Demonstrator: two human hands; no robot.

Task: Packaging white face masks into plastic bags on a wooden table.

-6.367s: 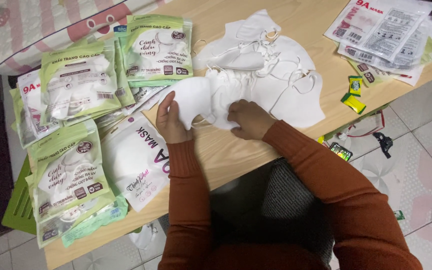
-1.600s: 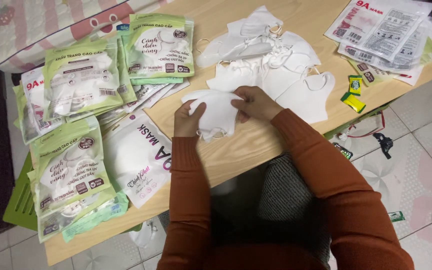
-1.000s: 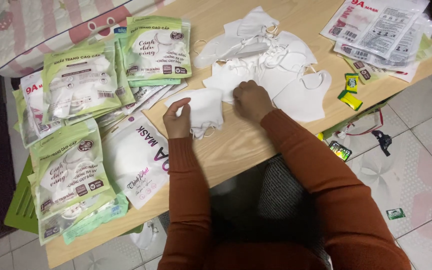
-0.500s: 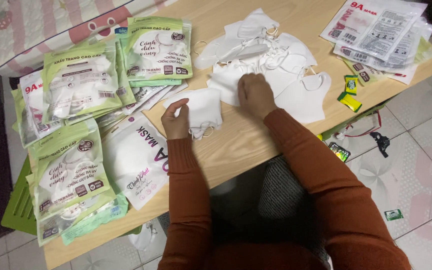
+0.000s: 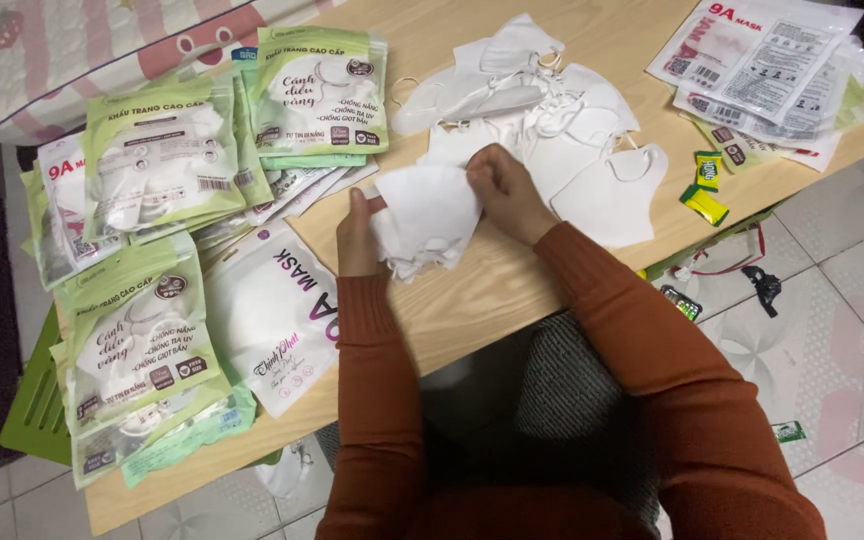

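My left hand (image 5: 355, 233) grips the left edge of a small stack of folded white face masks (image 5: 426, 218) held just above the wooden table (image 5: 492, 300). My right hand (image 5: 503, 190) pinches the top right corner of the same stack. Behind my hands lies a loose heap of white masks (image 5: 552, 130) with ear loops. Both sleeves are rust-orange.
Green-and-white packs of masks (image 5: 317, 95) are piled at the left, with a white mask pouch (image 5: 272, 320) near the front edge. Flat empty pouches (image 5: 762, 70) lie at the far right, two small yellow-green sachets (image 5: 704, 190) beside them. Tiled floor lies to the right.
My right hand came back from the loose heap with another mask and set it on the stack in my left hand; the stack is now lifted and held by both hands.
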